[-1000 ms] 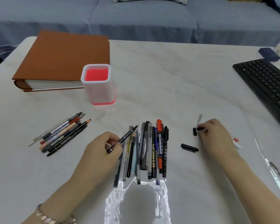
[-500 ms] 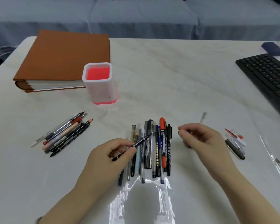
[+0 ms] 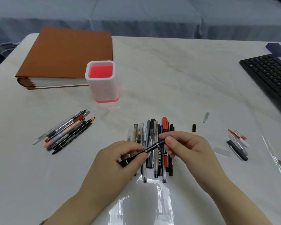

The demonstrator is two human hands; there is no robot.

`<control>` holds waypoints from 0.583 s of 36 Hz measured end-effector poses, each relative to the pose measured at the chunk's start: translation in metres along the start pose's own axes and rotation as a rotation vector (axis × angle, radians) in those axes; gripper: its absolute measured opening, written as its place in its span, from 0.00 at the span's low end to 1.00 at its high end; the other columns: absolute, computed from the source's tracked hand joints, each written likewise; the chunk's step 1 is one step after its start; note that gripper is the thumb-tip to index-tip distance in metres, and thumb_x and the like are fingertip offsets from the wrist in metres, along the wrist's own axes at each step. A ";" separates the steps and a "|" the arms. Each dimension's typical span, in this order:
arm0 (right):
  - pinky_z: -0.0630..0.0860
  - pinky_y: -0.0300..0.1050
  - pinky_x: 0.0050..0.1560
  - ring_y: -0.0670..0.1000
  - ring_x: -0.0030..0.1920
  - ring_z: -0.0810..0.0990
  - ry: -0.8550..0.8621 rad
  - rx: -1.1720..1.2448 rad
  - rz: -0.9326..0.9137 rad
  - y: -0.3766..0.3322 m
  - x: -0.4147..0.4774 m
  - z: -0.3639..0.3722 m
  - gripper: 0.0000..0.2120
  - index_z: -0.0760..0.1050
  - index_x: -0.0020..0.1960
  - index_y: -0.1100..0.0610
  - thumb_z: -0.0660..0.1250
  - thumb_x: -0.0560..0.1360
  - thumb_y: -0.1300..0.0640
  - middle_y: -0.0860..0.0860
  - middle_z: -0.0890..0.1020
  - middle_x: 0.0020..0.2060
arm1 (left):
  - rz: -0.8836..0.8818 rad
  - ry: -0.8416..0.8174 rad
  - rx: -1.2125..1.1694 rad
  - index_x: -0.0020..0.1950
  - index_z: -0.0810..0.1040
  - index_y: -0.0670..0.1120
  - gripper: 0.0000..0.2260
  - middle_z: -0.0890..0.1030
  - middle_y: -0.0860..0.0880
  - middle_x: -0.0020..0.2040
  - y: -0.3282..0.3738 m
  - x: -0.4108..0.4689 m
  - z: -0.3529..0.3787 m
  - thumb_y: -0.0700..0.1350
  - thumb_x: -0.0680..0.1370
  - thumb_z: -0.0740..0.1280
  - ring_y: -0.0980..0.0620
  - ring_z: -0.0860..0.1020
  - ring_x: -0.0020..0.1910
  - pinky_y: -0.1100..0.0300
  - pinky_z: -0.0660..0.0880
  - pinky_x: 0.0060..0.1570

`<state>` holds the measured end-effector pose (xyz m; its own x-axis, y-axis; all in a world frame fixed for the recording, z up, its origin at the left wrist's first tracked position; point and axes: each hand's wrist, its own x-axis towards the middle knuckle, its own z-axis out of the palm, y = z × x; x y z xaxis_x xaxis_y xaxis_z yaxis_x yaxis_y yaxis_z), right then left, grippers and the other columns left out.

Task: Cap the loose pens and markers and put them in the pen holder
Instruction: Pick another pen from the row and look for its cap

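Note:
My left hand point(image 3: 120, 157) grips a thin black pen point(image 3: 146, 151) by its lower half. My right hand point(image 3: 183, 147) pinches the pen's upper end, where a black cap sits. Both hands hover over a row of several pens and markers point(image 3: 154, 150) lying side by side on the white table. A second bunch of pens and pencils point(image 3: 65, 131) lies to the left. The white pen holder point(image 3: 102, 82) with a pink inside stands upright behind them and holds nothing. A small black cap point(image 3: 194, 127) and a clear cap point(image 3: 206, 117) lie loose to the right.
A brown binder point(image 3: 66, 54) lies at the back left, touching the holder's far side. A black keyboard point(image 3: 271, 78) fills the right edge, with a dark blue box point(image 3: 276, 49) behind it. More caps and pen parts point(image 3: 237, 144) lie at the right. A clear plastic bag point(image 3: 141, 203) lies near me.
My right hand has come left from the loose caps to the pen's tip. My left hand has lifted the pen toward the middle. The pen's upper end is now pinched in my right fingers.

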<state>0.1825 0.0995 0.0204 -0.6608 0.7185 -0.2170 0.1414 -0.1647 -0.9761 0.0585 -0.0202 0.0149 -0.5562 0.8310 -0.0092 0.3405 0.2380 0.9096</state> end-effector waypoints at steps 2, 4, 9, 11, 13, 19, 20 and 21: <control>0.73 0.30 0.35 0.39 0.29 0.75 -0.011 0.003 0.007 0.000 -0.002 0.002 0.13 0.81 0.39 0.51 0.63 0.74 0.65 0.46 0.80 0.25 | 0.056 -0.007 0.039 0.38 0.80 0.61 0.03 0.79 0.61 0.37 -0.001 -0.001 0.000 0.55 0.65 0.69 0.60 0.76 0.36 0.76 0.67 0.34; 0.73 0.30 0.34 0.39 0.28 0.76 -0.004 0.012 0.008 0.000 -0.004 0.002 0.14 0.81 0.37 0.51 0.63 0.74 0.65 0.46 0.80 0.25 | 0.080 -0.006 0.062 0.37 0.80 0.61 0.01 0.78 0.61 0.36 -0.002 -0.002 0.001 0.54 0.66 0.69 0.60 0.76 0.35 0.76 0.66 0.32; 0.74 0.30 0.34 0.39 0.29 0.77 0.001 0.011 -0.025 0.000 -0.008 0.003 0.15 0.81 0.36 0.51 0.62 0.73 0.66 0.46 0.80 0.25 | 0.080 0.006 0.037 0.40 0.80 0.59 0.07 0.78 0.58 0.35 -0.003 -0.004 0.004 0.57 0.66 0.64 0.61 0.75 0.31 0.76 0.65 0.31; 0.73 0.29 0.34 0.39 0.29 0.77 0.005 0.015 -0.037 -0.001 -0.008 0.002 0.16 0.81 0.35 0.51 0.63 0.73 0.67 0.46 0.81 0.26 | 0.056 0.000 -0.016 0.36 0.80 0.62 0.03 0.78 0.58 0.32 -0.002 -0.004 0.006 0.55 0.66 0.66 0.61 0.74 0.27 0.75 0.66 0.30; 0.73 0.29 0.34 0.39 0.29 0.77 -0.007 0.004 -0.048 -0.001 -0.009 0.001 0.17 0.82 0.33 0.50 0.63 0.73 0.67 0.45 0.81 0.26 | 0.018 -0.006 -0.085 0.34 0.80 0.61 0.05 0.78 0.56 0.29 -0.002 -0.004 0.006 0.50 0.67 0.70 0.61 0.72 0.24 0.72 0.67 0.30; 0.72 0.31 0.32 0.41 0.27 0.75 -0.043 -0.032 -0.018 0.003 -0.008 -0.001 0.14 0.80 0.35 0.52 0.63 0.73 0.67 0.47 0.79 0.24 | -0.144 -0.067 -0.185 0.33 0.82 0.52 0.10 0.78 0.55 0.23 -0.002 -0.004 0.005 0.37 0.69 0.72 0.61 0.72 0.21 0.73 0.67 0.27; 0.72 0.31 0.32 0.41 0.27 0.74 -0.043 -0.037 -0.007 0.005 -0.007 -0.002 0.14 0.80 0.35 0.52 0.63 0.73 0.66 0.47 0.79 0.24 | -0.134 -0.075 -0.144 0.35 0.82 0.53 0.08 0.79 0.57 0.25 -0.003 -0.004 0.005 0.39 0.69 0.73 0.63 0.73 0.23 0.75 0.67 0.29; 0.72 0.31 0.31 0.42 0.26 0.74 -0.024 -0.038 0.003 0.008 -0.005 -0.004 0.13 0.80 0.36 0.53 0.64 0.73 0.66 0.48 0.79 0.23 | -0.121 -0.078 -0.096 0.35 0.82 0.54 0.07 0.79 0.59 0.27 -0.004 -0.004 0.004 0.41 0.69 0.73 0.64 0.73 0.25 0.75 0.67 0.31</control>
<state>0.1897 0.0973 0.0140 -0.6778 0.7017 -0.2197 0.1706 -0.1406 -0.9753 0.0628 -0.0226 0.0091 -0.5274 0.8363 -0.1499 0.1983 0.2927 0.9354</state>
